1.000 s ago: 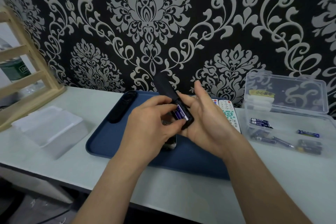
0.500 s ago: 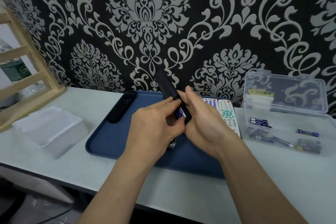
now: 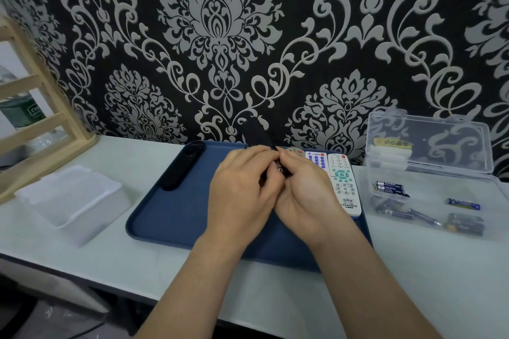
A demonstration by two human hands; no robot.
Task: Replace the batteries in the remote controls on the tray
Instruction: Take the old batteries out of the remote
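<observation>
Above the blue tray (image 3: 170, 217) I hold a black remote (image 3: 257, 133) between both hands, its far end sticking up past my fingers. My left hand (image 3: 239, 192) wraps over its near end and hides the battery bay. My right hand (image 3: 305, 195) grips it from the right, fingers curled. A second black remote (image 3: 183, 168) lies at the tray's back left. White remotes lie at the tray's right, the nearest one (image 3: 344, 184) with green buttons. Loose batteries (image 3: 389, 187) sit in the clear box.
A clear plastic box (image 3: 429, 173) with its lid up stands right of the tray on the white table (image 3: 275, 297). A frosted plastic container (image 3: 71, 198) sits to the left. A wooden rack (image 3: 35, 107) stands at the far left by the patterned wall.
My hands have closed together over the black remote and sunk toward the tray. The blue batteries seen in the open bay earlier are now covered by my fingers.
</observation>
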